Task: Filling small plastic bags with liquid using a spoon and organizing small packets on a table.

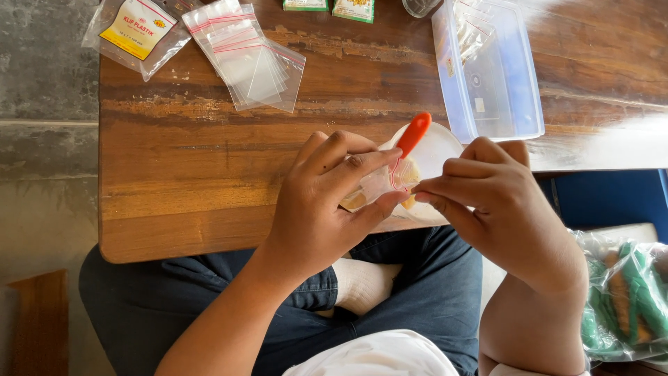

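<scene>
Both hands pinch one small clear plastic zip bag over the near edge of the wooden surface.

The left hand grips the bag's left side, the right hand its right; an orange-handled spoon slants up-right above the bag.

We have a single view, from a camera worn on the head, looking steeply down over the person's own lap. It sits close: the left hand and right hand fill the middle of the frame, meeting just over the near edge of the wooden table. Beyond the hands (toward the top of the frame) the tabletop runs away from us, cut off at the top edge. Below the hands we see the crossed legs, and left of the left hand a strip of grey floor.
</scene>
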